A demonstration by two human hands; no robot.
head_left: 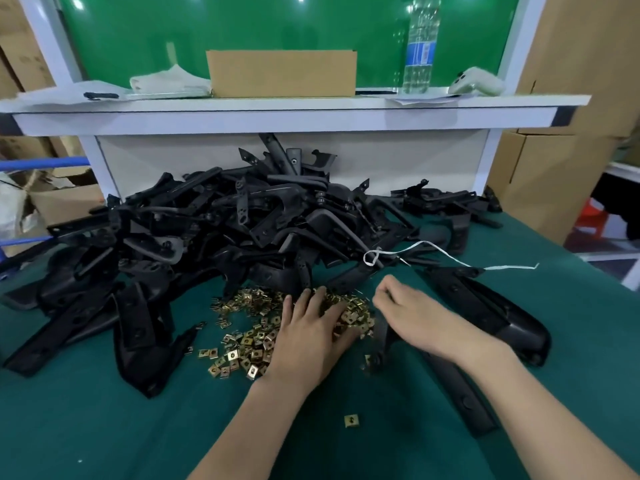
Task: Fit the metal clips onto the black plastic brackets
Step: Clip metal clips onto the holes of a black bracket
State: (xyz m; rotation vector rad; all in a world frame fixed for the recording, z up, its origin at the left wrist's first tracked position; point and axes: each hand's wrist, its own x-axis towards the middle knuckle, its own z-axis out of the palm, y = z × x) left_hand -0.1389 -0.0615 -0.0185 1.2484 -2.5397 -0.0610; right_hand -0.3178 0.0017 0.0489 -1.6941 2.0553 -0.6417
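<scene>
Left hand (311,336) flat, fingers wide, on clips (242,351). Right hand (412,315) curled, cannot tell what it holds. Push could scatter clips under brackets (242,220) beyond hands.

Green-covered table (104,427) w/ white shelf (277,114), glossy green backboard (242,29) behind, cardboard boxes (554,161) stacked R side.

Factory assembly bench, green mat (104,427), heaped black brackets (214,230), stacked cartons (568,64)
</scene>
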